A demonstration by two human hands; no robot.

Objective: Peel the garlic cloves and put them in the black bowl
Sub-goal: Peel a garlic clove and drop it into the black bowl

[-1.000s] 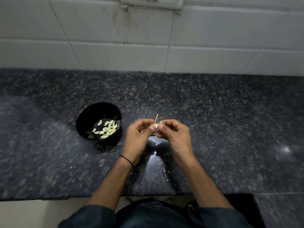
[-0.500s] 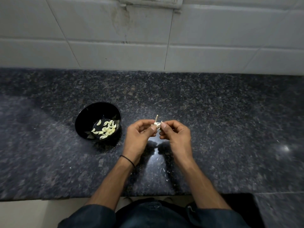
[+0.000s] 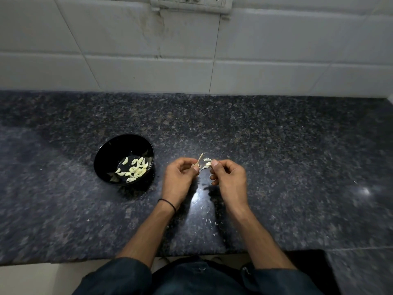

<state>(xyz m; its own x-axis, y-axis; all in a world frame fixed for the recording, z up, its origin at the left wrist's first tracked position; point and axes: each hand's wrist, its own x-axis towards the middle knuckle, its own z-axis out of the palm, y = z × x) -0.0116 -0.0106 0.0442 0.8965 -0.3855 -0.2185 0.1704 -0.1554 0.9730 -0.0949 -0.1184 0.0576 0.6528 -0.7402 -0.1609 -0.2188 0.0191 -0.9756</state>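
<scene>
A black bowl (image 3: 106, 154) stands on the dark granite counter, left of my hands, with several pale peeled garlic cloves (image 3: 134, 170) in its bottom. My left hand (image 3: 179, 177) pinches the garlic stem remnant (image 3: 198, 163), whose dry stalk points upward. Just to its right, my right hand (image 3: 228, 177) pinches a garlic clove (image 3: 207, 163) with loose papery skin hanging from it. A small gap shows between the two hands above the counter.
The speckled granite counter (image 3: 276, 156) runs to a white tiled wall (image 3: 127, 67) with a switch panel (image 3: 189, 3) at the top. Small bits of garlic skin (image 3: 209, 222) lie on the counter between my forearms. The counter's front edge is near my body.
My hands have drawn slightly apart, and the clove in my right hand has come away from the stem held in my left. The view has shifted a little.
</scene>
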